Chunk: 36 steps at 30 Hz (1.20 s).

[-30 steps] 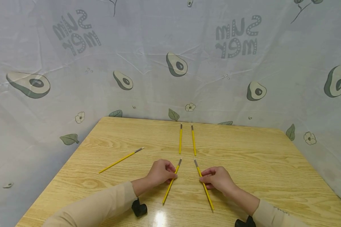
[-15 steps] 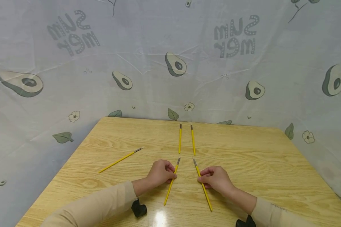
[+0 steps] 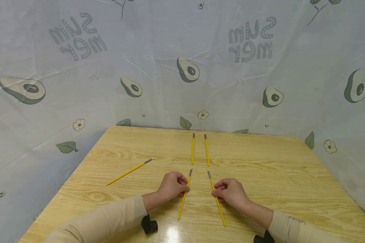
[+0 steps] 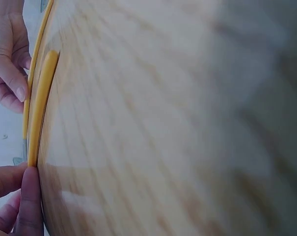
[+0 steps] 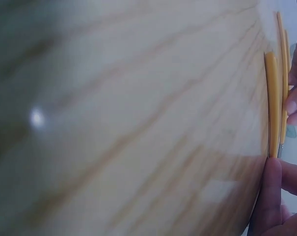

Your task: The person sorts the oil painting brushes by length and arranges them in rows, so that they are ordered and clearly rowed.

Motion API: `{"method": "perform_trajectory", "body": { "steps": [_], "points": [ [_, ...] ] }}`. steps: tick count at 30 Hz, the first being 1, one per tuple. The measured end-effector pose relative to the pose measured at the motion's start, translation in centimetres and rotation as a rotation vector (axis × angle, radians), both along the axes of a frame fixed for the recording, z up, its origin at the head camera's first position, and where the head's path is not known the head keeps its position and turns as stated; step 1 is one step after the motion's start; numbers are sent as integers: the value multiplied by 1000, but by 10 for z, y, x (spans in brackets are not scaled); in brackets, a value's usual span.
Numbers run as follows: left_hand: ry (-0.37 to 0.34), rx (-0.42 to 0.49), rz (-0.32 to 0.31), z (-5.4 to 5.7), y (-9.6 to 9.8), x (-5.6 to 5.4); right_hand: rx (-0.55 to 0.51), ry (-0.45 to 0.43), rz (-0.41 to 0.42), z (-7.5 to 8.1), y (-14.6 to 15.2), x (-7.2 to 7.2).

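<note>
Between thumb and fingers my left hand pinches a thin paintbrush with a yellow handle, grey ferrule and pale tip. Opposite it, my right hand pinches a matching paintbrush. Both brushes lie low along the tabletop, tips pointing away from me and leaning toward each other. In the left wrist view, fingertips grip the left yellow handle beyond its rounded end. The right wrist view shows the right handle under thumb and finger, close over the wood.
Two more paintbrushes, a left one and a right one, lie side by side near the back edge of the wooden table. Another paintbrush lies slanted at the left. A printed curtain hangs behind.
The near end of the left-hand paintbrush has swung slightly right, and that of the right-hand one slightly left. Both hands keep their pinch and have barely shifted.
</note>
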<state>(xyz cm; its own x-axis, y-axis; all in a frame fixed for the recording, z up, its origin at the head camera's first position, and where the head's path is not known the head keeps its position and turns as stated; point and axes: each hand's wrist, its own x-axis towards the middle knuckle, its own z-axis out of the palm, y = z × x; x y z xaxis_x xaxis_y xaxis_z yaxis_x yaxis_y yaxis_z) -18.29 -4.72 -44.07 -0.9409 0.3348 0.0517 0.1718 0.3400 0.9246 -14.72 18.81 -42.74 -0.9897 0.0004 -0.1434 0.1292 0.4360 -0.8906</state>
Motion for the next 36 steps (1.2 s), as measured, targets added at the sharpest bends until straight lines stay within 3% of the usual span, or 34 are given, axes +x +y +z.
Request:
{"method": "perform_trajectory", "body": {
  "steps": [22, 36],
  "points": [
    [-28, 18, 33, -1, 3, 1, 2, -15, -40, -2, -2, 1],
    [-5, 17, 49, 0, 5, 2, 10, -13, -38, 1, -5, 2]
  ]
}}
